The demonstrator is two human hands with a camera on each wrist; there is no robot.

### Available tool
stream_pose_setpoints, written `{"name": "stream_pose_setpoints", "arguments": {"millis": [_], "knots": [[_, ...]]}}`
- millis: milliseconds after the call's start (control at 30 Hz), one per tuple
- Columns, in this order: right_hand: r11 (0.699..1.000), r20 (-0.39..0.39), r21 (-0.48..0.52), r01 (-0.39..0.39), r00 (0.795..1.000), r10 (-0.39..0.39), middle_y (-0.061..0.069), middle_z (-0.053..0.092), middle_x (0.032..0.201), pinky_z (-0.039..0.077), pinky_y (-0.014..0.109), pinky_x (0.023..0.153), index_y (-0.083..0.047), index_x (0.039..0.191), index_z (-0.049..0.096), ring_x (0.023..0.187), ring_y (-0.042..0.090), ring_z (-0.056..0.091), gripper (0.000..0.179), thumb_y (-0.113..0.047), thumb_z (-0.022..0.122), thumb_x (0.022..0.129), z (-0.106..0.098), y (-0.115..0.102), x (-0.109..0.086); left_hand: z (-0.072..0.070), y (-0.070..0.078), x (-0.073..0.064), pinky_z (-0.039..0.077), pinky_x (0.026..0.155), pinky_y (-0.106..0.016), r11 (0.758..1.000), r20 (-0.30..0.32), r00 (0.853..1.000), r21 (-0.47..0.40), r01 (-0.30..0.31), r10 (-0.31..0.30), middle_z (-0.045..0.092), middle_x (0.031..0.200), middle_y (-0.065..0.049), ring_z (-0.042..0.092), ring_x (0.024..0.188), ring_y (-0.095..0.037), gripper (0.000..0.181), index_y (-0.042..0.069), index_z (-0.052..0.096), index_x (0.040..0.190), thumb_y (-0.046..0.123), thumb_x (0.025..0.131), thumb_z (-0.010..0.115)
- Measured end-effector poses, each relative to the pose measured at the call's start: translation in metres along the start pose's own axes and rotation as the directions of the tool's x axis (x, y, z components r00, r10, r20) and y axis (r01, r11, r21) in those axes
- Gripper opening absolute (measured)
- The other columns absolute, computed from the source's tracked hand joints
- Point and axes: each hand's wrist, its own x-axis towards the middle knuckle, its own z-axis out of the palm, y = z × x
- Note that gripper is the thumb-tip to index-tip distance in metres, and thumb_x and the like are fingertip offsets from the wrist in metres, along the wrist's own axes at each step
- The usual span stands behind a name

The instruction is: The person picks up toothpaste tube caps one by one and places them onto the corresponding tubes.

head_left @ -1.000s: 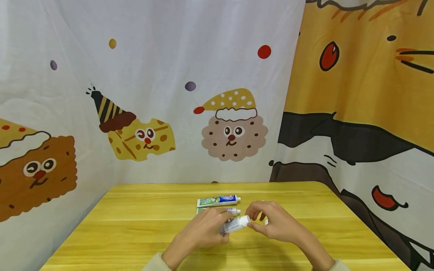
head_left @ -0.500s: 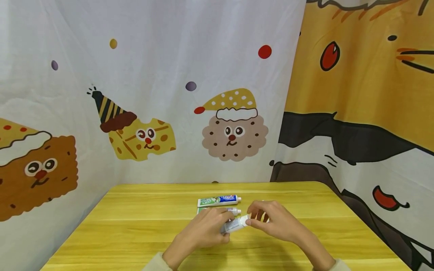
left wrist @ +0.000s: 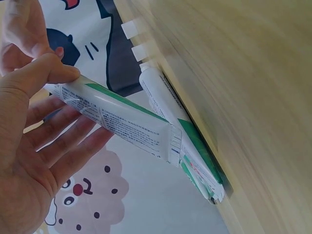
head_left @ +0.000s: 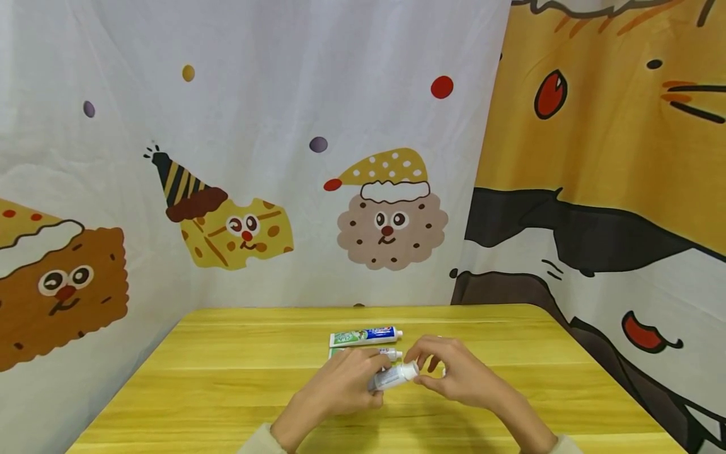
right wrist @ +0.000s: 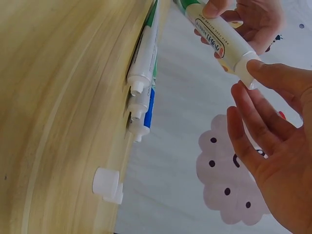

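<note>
My left hand grips a white-and-green toothpaste tube, which it holds raised and tilted above the table. Thumb and fingers clasp the tube near its shoulder, and its flat crimped end shows in the left wrist view. At the other end sits a white cap. My right hand pinches this cap between thumb and fingertips, the remaining fingers loosely spread. Beneath and beyond the hands lie more toothpaste tubes: a green-and-blue one at the back and a white one nearer, their bare nozzles pointing right.
Two loose white caps, a larger one and a partly covered one, stand on the wooden table to the right of the tubes. A cartoon-printed curtain hangs behind the table's far edge.
My right fingers shift slightly around the cap, their grip turning one way at half a second ago and back now. The left hand and the held tube stay in place.
</note>
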Motion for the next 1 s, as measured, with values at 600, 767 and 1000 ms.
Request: {"name": "stream_pose_setpoints", "arguments": {"millis": [600, 767, 1000], "knots": [[1.000, -0.001, -0.013, -0.023, 1.000, 0.023, -0.011, 0.072, 0.095, 0.058, 0.026, 0.068, -0.023, 0.102, 0.069, 0.079, -0.002, 0.063, 0.013, -0.022, 0.077, 0.093, -0.0013, -0.0010, 0.0003, -0.0018, 0.0012, 0.0001, 0.044, 0.064, -0.013, 1.000, -0.011, 1.000, -0.004, -0.001, 0.001, 0.072, 0.101, 0.011, 0.050, 0.072, 0.004, 0.034, 0.022, 0.071, 0.110, 0.027, 0.079, 0.083], [0.999, -0.003, -0.020, -0.031, 1.000, 0.031, -0.012, 0.072, 0.090, 0.058, 0.028, 0.066, -0.023, 0.099, 0.070, 0.077, -0.002, 0.062, 0.008, -0.025, 0.076, 0.094, -0.0014, -0.0014, 0.0005, -0.0016, 0.0016, 0.0000, 0.045, 0.064, -0.013, 1.000, 0.004, 1.000, -0.008, 0.007, -0.007, 0.072, 0.102, 0.010, 0.051, 0.072, 0.004, 0.036, 0.021, 0.071, 0.111, 0.027, 0.079, 0.085], [0.998, 0.004, -0.031, -0.055, 0.998, 0.055, -0.014, 0.070, 0.086, 0.056, 0.023, 0.065, -0.023, 0.097, 0.071, 0.075, -0.002, 0.061, 0.009, -0.032, 0.072, 0.097, -0.0012, -0.0003, 0.0014, -0.0014, 0.0011, -0.0004, 0.046, 0.065, -0.014, 1.000, -0.002, 1.000, -0.002, 0.010, -0.010, 0.073, 0.104, 0.010, 0.052, 0.073, 0.004, 0.037, 0.021, 0.071, 0.112, 0.027, 0.079, 0.084]]}}
